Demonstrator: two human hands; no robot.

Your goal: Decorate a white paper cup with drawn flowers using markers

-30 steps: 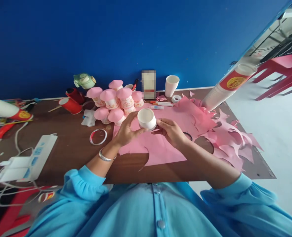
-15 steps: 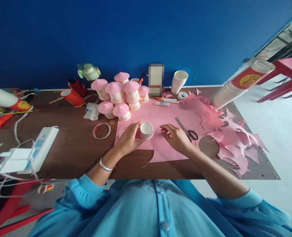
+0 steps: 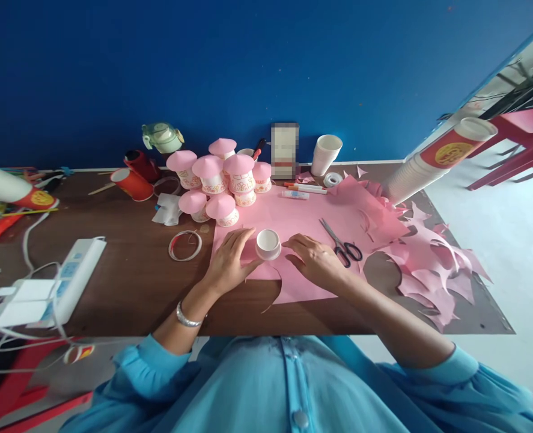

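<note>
A small white paper cup piece point(image 3: 268, 244) stands on the pink paper point(image 3: 302, 282) between my two hands. My left hand point(image 3: 231, 261) is at its left side, thumb and fingers spread around it, holding nothing. On the other side, my right hand point(image 3: 313, 258) has its thumb and fingers apart and its fingertips close to the cup piece, with nothing held. Black-handled scissors point(image 3: 345, 248) lie just beyond my right hand. Several patterned cups with pink cone tops point(image 3: 221, 206) are grouped behind my left hand.
Pink paper scraps point(image 3: 432, 264) and a leaning stack of cups point(image 3: 437, 156) are at the right. A tape ring point(image 3: 185, 245), red cup point(image 3: 132, 183) and power strip point(image 3: 77, 270) are at the left. A phone-like object point(image 3: 285, 150), white cup point(image 3: 326, 154) and pens point(image 3: 309, 188) are behind.
My right hand has moved left, nearer the cup piece, and turned more palm-down. My left hand has opened its fingers slightly beside it. The whole view has shifted a little.
</note>
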